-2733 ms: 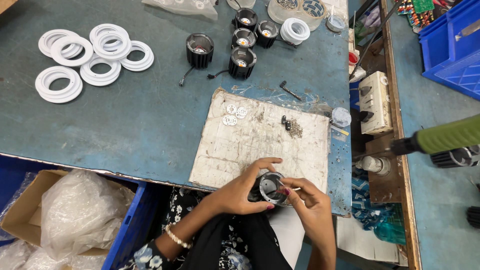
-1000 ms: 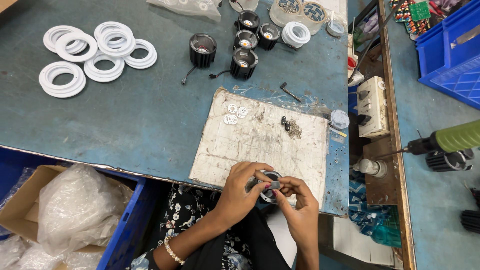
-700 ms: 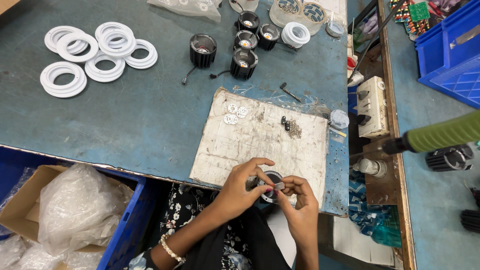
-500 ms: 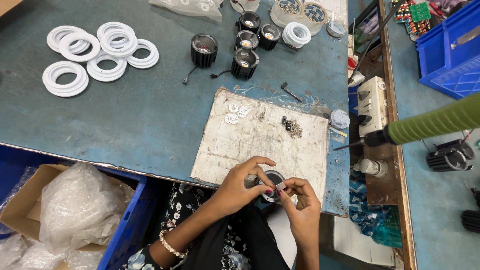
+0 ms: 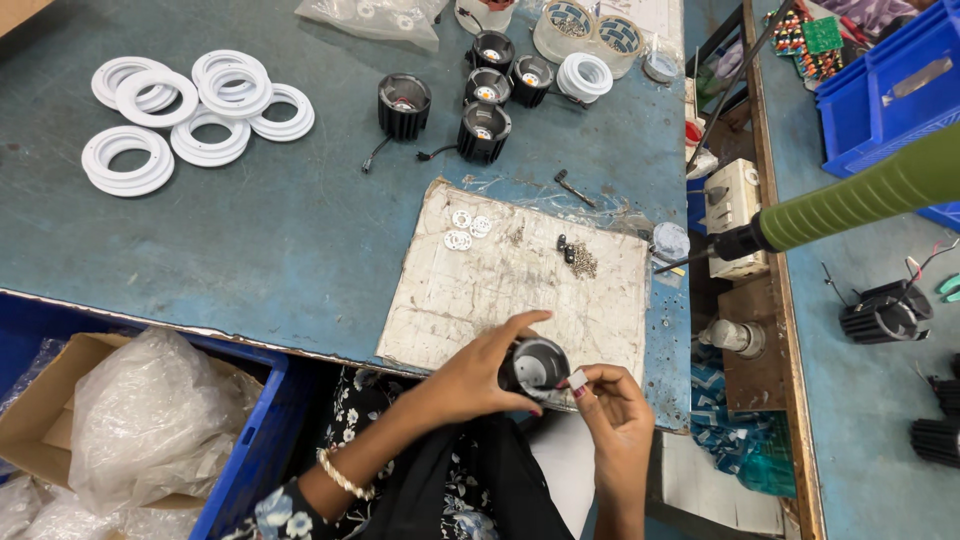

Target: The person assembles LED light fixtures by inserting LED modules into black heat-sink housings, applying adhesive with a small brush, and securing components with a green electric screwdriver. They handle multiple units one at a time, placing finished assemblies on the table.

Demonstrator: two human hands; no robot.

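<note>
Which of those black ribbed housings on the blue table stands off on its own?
The leftmost black housing, nearest the white rings. The other three huddle together to its right.

A worn blue-grey workbench (image 5: 300, 250) fills most of the view, its paint scuffed and chipped along the near edge. A dirty white mat (image 5: 520, 280) lies on it near the front. A second bench (image 5: 870, 420) of the same colour stands to the right, across a narrow gap. Blue plastic crates (image 5: 890, 90) sit at the far right, and another blue crate (image 5: 250, 440) holding a cardboard box (image 5: 40, 420) stands below the front edge. The light is even and soft.
</note>
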